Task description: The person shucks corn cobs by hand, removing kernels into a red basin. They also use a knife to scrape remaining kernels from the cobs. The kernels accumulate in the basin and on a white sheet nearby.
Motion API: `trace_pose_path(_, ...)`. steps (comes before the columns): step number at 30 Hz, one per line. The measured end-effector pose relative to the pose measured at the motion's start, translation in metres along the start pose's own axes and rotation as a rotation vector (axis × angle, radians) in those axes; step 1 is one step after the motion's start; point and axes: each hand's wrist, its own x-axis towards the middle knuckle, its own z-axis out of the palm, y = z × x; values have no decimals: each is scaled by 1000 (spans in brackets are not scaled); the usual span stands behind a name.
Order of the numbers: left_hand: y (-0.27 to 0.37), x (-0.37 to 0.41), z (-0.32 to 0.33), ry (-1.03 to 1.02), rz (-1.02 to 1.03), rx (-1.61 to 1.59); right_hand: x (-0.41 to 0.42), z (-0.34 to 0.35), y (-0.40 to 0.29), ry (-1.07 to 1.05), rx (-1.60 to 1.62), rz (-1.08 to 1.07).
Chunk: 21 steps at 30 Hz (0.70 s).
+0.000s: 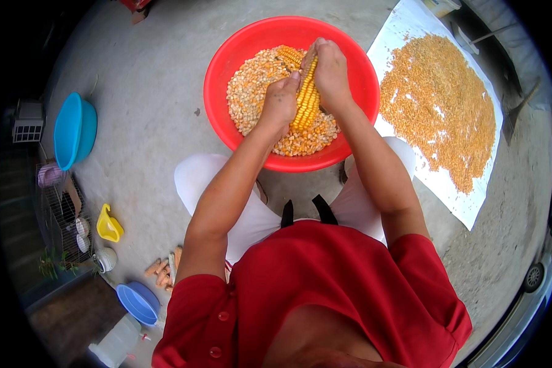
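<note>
Over a red plastic basin, my two hands hold a yellow ear of corn at a slant. My left hand grips its left side, thumb pointing up along it. My right hand is closed around the upper right part, near the tip of the ear. Some rows at the upper part look bare of kernels. Loose corn kernels cover the bottom of the basin, and another ear of corn lies on them beyond my left hand. The palms and several fingertips are hidden.
Right of the basin, a white sheet bears spread grain. On the concrete floor at left are a turquoise basin, a yellow scoop, a wire cage, a blue basin and corncobs. A car stands at far right.
</note>
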Motion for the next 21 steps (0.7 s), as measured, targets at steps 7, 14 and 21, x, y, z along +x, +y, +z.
trace_pose_path(7, 10, -9, -6, -118, 26, 43, 7, -5, -6, 78, 182, 163)
trace_pose_path(14, -1, -7, -2, -144, 121, 107, 10, -10, -6, 106, 171, 187)
trace_pose_path(21, -7, -5, -1, -77, 76, -30, 9, -9, -7, 83, 166, 170)
